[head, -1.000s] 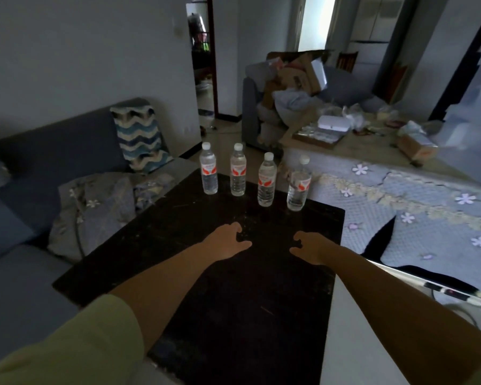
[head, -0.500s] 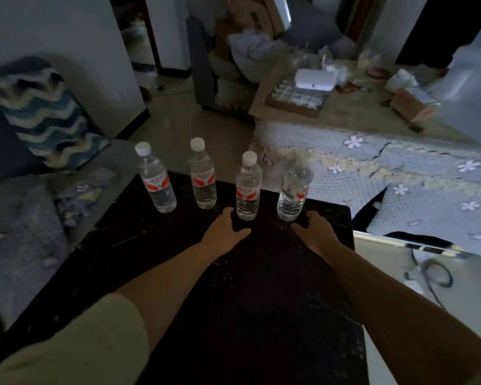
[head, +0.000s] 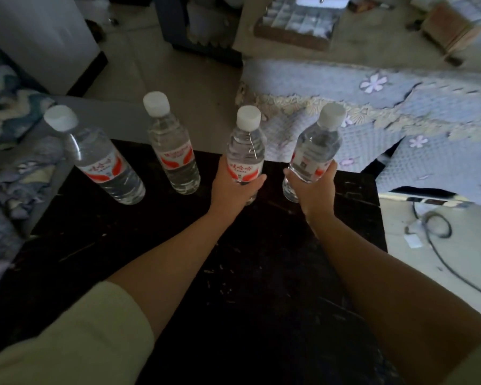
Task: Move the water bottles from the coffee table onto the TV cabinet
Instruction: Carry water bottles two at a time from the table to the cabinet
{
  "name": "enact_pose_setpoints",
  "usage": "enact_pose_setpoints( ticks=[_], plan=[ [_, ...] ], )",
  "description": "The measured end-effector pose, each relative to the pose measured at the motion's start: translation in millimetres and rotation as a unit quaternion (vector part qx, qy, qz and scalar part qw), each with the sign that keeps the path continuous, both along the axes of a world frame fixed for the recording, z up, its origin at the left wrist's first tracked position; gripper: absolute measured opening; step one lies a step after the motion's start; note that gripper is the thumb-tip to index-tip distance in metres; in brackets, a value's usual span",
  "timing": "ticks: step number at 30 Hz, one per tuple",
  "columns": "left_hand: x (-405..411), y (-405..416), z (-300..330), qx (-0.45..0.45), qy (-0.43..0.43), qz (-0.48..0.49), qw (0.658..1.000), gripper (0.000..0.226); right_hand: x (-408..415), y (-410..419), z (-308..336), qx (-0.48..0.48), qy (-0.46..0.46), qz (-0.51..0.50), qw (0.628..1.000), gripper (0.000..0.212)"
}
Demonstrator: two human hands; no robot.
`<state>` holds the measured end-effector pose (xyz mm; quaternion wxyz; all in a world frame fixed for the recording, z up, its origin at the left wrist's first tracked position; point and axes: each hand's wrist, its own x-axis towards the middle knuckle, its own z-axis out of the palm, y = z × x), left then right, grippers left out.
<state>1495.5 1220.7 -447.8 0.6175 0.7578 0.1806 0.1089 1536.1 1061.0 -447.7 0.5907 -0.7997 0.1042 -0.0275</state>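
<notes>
I wrap my left hand (head: 235, 187) round the third bottle (head: 245, 151) and my right hand (head: 314, 187) round the rightmost bottle (head: 313, 154) at mid-frame, gripping low on their labels to carry both together, while two bottles (head: 175, 151) wait on the coffee table (head: 247, 273).
</notes>
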Motion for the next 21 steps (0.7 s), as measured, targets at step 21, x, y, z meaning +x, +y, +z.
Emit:
enact_pose_setpoints(
  ticks=[21],
  plan=[
    [-135.7,-27.3,40.3,-0.02,0.162,-0.036,0.986,0.061,-117.0,-58.4,32.7,-0.111,0.068,0.073,0.989,0.073]
  ],
)
